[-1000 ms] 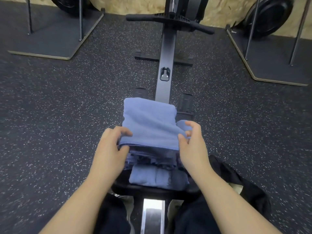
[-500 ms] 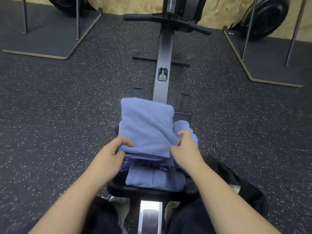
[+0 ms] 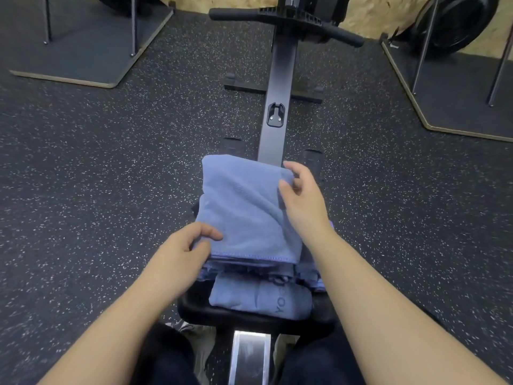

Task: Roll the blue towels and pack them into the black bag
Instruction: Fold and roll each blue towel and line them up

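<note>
A folded blue towel [image 3: 244, 209] lies on top of a stack of blue towels on the black seat [image 3: 249, 322] of a rowing machine in front of me. My left hand [image 3: 183, 251] pinches its near left corner, thumb on top. Reaching further out, my right hand [image 3: 302, 198] pinches the towel's far right edge near the corner. A rolled blue towel [image 3: 258, 298] with dark lettering rests on the seat's near side, below the stack. No black bag shows in this frame.
The rower's grey rail [image 3: 277, 107] runs away from me to a black handle bar [image 3: 286, 20]. Speckled rubber floor lies on both sides. Dark platforms with metal posts stand at the far left [image 3: 91, 45] and far right [image 3: 458, 93].
My right hand has left the towel's near right corner and slid forward to its far right edge. My left hand keeps its hold on the near left corner.
</note>
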`<state>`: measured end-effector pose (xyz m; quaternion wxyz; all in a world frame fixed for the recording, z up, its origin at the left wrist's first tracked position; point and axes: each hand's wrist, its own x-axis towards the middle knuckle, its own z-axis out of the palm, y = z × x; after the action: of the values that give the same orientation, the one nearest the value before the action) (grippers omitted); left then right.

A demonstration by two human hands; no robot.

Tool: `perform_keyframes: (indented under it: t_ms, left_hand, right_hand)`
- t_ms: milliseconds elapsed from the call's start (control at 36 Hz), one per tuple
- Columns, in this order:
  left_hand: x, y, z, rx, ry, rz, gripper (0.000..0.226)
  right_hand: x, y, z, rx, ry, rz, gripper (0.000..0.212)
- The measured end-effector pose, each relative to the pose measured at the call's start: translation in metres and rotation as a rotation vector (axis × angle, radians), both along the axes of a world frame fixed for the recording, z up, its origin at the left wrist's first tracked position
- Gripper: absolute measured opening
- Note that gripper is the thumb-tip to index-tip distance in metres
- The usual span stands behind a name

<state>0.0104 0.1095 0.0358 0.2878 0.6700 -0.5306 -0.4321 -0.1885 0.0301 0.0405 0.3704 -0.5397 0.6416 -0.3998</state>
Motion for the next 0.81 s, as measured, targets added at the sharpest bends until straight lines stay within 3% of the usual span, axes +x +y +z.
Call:
perform_keyframes:
  t_ms: [278,389,583,694,806]
  left_hand:
    - [-0.001,-0.001,0.006,0.031,-0.038,-0.040,0.031]
    - [0.001,-0.001,0.006,0.042,-0.023,-0.028,0.030]
    - [0.006,0.002,0.004,0.004,-0.070,-0.170,0.028]
    - [0.007,0.005,0.002,-0.041,-0.166,-0.265,0.041]
    - [0.005,0.003,0.002,-0.099,-0.265,-0.223,0.043]
  right_hand:
    - [-0.007,-0.031,0.003,-0.056,0.100,-0.075,0.046]
    - [-0.009,-0.032,-0.007,0.041,0.163,-0.063,0.045]
    - [-0.017,-0.013,-0.008,0.016,0.434,-0.023,0.038]
    - [-0.007,0.011,0.008,-0.062,0.548,0.069,0.032]
    - [0.019,0.044,0.020,-0.158,0.566,0.244,0.017]
